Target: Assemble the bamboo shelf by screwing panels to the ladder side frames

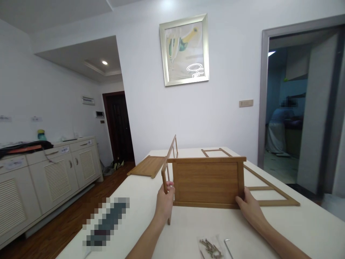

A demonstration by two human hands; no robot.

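Observation:
My left hand (165, 199) is closed around a narrow wooden side frame (163, 176), which stands upright on its edge. With my right hand (249, 205) I grip the right end of a brown slatted wooden panel (206, 182), thumb on the near face and fingers behind it. The panel is held on its long edge, and its left end meets the side frame or lies very close to it; I cannot tell whether they are joined. Nearer me on the white table lie a clear bag of screws (210, 247) and a hex key (228, 248).
A second slatted panel (147, 166) lies flat at the far left of the white table (188, 230). Another wooden frame (280, 197) lies to the right, and a smaller frame part (215, 152) behind. A pixelated dark object (107, 223) sits at the left edge. Someone (280, 122) stands beyond the doorway.

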